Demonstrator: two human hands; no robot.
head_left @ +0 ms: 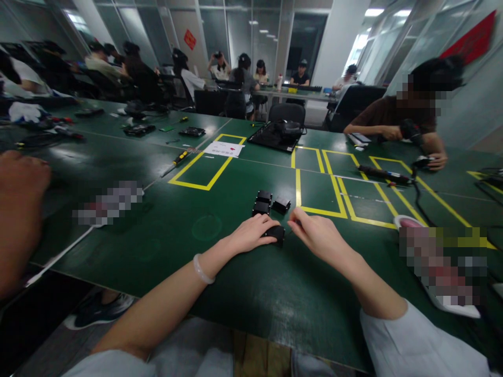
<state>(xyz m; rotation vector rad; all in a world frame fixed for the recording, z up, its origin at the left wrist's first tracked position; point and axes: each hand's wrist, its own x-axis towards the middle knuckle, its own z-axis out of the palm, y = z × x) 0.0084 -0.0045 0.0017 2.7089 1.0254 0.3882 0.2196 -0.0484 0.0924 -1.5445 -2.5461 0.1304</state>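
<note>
My left hand (250,233), with a pale bangle on its wrist, is closed around a small black box-shaped part (278,234) resting on the green table (236,283). Just right of that part, my right hand (319,234) has its fingers pinched together. A thin dark bit shows below its fingertips, too small to name. Beyond my left hand, two similar black parts (262,202) stand one behind the other. Another black part (282,204) lies slightly tilted to their right.
Yellow tape outlines (322,212) mark the tabletop. A yellow-black screwdriver (175,162) lies left of a paper sheet (223,148). At right is a white-rimmed tray (436,303), its contents blurred. A co-worker (412,115) handles a dark tool opposite; another person's hand (21,193) is at left.
</note>
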